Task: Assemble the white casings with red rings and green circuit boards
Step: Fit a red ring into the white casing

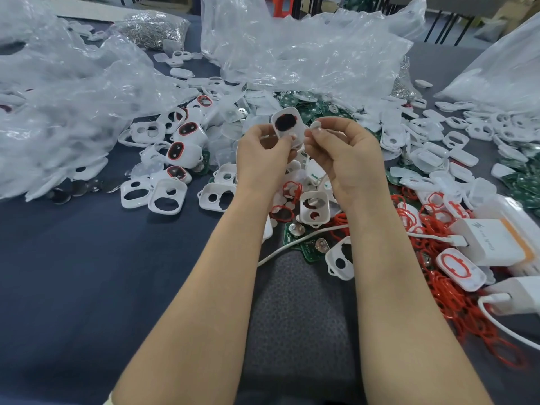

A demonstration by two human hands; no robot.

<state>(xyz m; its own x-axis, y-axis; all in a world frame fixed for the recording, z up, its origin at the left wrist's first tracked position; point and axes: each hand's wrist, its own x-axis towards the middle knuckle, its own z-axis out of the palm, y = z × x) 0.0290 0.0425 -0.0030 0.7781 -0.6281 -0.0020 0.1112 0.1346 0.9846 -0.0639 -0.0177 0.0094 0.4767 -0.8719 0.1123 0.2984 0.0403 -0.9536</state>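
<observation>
A white casing (285, 121) is held up over the tabletop (73, 273), near the middle. The left hand (260, 153) pinches its bottom edge. The right hand (344, 153) pinches a small round white piece (315, 125) just beside it. This looks like the fitting step. Next, the piece must line up with the casing's hole. Red rings (450, 293) and green circuit boards (526, 185) lie in piles nearby.

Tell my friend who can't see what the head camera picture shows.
Two hands work over a dark blue table: the left hand holds up a white casing, and the right hand pinches a small round disc beside it. Around them lie piles of empty casings, red rings, green circuit boards and clear plastic bags.
</observation>
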